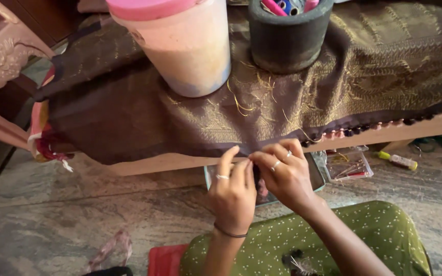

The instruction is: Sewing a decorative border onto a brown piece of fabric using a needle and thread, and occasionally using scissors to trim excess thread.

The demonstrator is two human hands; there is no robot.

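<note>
The fingers [251, 162] hide the brown cloth's edge [190, 148] they pinch.

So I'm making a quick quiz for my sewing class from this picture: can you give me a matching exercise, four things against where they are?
Things:
1. pink-lidded tub
2. dark grey pot
3. clear plastic box
4. hands (left hand, right hand)

Places:
A. on the floor, right of the hands
B. at the hanging edge of the brown cloth
C. on the cloth, left of the other container
D. on the cloth, holding coloured items

Pairs: 1-C, 2-D, 3-A, 4-B
</note>
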